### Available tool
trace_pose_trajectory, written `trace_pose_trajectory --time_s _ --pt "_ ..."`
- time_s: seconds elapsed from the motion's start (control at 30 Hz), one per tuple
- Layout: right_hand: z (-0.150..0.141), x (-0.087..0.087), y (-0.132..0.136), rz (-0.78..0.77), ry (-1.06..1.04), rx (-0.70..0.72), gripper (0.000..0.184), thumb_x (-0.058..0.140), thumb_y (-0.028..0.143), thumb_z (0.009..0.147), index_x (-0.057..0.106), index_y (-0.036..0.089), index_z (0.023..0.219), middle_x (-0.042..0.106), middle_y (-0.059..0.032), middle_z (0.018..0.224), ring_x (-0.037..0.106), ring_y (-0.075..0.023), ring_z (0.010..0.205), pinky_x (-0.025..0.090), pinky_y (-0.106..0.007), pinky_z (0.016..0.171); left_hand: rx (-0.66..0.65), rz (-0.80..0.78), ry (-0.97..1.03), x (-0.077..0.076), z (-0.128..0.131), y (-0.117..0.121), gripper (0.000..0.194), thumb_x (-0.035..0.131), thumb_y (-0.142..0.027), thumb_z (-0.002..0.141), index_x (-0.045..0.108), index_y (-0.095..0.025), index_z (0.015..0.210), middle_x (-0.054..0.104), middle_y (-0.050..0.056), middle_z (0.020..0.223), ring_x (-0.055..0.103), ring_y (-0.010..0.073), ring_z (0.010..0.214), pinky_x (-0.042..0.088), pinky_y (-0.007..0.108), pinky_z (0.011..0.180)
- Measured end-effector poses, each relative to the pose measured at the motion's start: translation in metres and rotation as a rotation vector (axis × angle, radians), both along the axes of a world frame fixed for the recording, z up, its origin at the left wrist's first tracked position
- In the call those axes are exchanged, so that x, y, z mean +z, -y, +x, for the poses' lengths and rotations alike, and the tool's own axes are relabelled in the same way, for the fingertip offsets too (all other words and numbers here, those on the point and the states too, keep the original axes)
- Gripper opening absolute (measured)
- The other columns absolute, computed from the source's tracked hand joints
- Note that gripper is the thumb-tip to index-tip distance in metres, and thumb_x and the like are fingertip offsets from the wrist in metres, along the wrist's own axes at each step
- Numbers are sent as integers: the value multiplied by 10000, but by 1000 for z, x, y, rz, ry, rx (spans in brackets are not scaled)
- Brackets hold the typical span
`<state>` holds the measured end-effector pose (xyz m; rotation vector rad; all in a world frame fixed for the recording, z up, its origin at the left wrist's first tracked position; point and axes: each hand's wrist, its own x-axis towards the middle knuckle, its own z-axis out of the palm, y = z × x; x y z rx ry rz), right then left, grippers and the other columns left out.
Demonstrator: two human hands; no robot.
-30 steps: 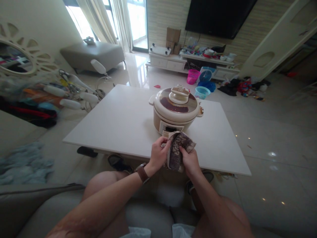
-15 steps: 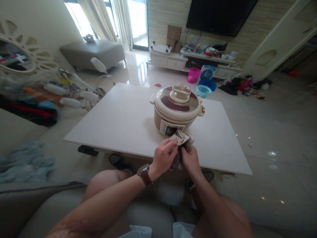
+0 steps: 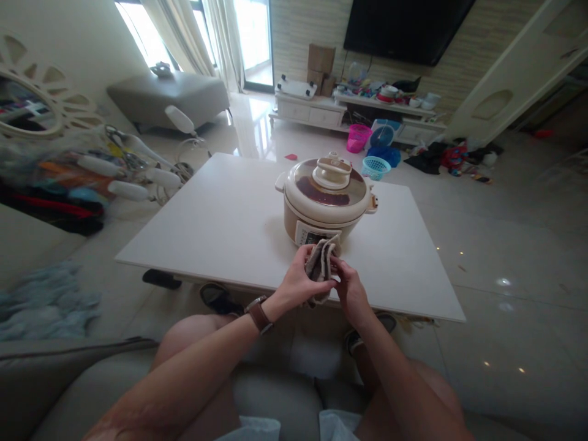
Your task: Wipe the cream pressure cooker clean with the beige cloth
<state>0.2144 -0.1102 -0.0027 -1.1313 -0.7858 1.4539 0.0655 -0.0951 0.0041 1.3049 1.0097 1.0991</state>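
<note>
Bunched in folds, a beige and grey-brown cloth (image 3: 321, 263) is between my hands, above the near edge of the white table (image 3: 206, 226). My left hand (image 3: 301, 275) grips it from the left, thumb in front and fingers behind. On the other side my right hand (image 3: 351, 288) pinches its right edge with bent fingers. Just beyond the cloth stands a beige and brown electric cooker (image 3: 328, 196), its lid on. The cloth and my left fingers cover part of its control panel (image 3: 309, 235).
A floor lamp with several white shades (image 3: 163, 177) stands by the table's left side. Behind the table are a turquoise basket (image 3: 375, 168), a pink basket (image 3: 358, 138) and a low white cabinet (image 3: 298, 113). A grey sofa (image 3: 275, 392) is beneath me.
The cloth has been folded into a narrower bundle and shifted slightly left. My left hand has opened wider around it, and my right hand has moved to its right edge.
</note>
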Motion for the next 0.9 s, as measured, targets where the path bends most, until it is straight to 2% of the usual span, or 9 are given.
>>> trace_pose_trajectory --time_s 0.17,0.27,0.37,0.43,0.6,0.67,0.73,0.83,0.9 --pt "3 7 -1 16 13 45 433 690 562 800 789 266 1101 773 -66 1239 663 -298 1162 577 -384 858 81 -33 57 -2 -4 -9 522 728 -114 694 568 -194 1185 705 51 1099 709 203 965 556 293 831" --pt "4 12 1 52 91 79 411 720 515 817 761 278 1150 751 -61 1275 658 -290 1197 578 -395 917 156 -51 88 -3 -5 -12 429 687 -125 716 588 -190 1128 692 53 1090 696 191 955 547 288 832" --pt "3 16 4 106 260 78 528 844 440 731 709 277 1215 740 -65 1279 669 -290 1190 583 -405 937 117 -92 204 -3 -5 -9 419 715 -224 769 577 -202 1164 696 65 1115 691 218 1015 550 327 883" --pt "3 15 5 131 358 20 609 901 401 667 684 263 1219 758 -65 1216 692 -286 1126 589 -409 919 5 -85 269 -2 -7 -4 404 709 -342 842 598 -205 1206 699 95 1202 671 265 1140 542 377 959" --pt "11 6 -1 98 337 -276 504 879 309 624 687 220 1081 795 -40 1047 736 -252 959 594 -399 892 -287 -41 274 2 -11 -4 407 679 -438 922 686 -218 1264 665 120 1405 550 341 1385 516 430 1057" --pt "16 4 -6 54 263 -378 517 861 256 575 687 218 1060 795 -16 999 738 -229 908 598 -371 848 -250 -59 284 2 -14 -10 377 699 -414 904 688 -216 1225 693 123 1356 589 329 1336 533 426 1027" --pt "23 7 -9 12 184 -427 502 849 227 536 685 215 1010 786 9 928 725 -203 829 595 -336 776 -75 -77 174 -1 -18 -18 319 762 -349 832 696 -196 1104 726 120 1237 640 298 1225 519 420 1034" --pt "35 18 -12 -16 73 -418 462 843 207 502 683 215 935 764 30 833 705 -188 744 593 -315 706 102 -300 -12 -7 -24 -25 260 783 -316 763 696 -184 970 729 96 1115 661 257 1076 507 412 1012" --pt "44 24 -13 -8 14 -384 428 829 204 508 689 222 912 749 38 785 709 -195 732 609 -332 718 -51 -570 48 -11 -25 -24 254 742 -363 797 715 -177 969 738 93 1085 669 245 1018 533 399 948"
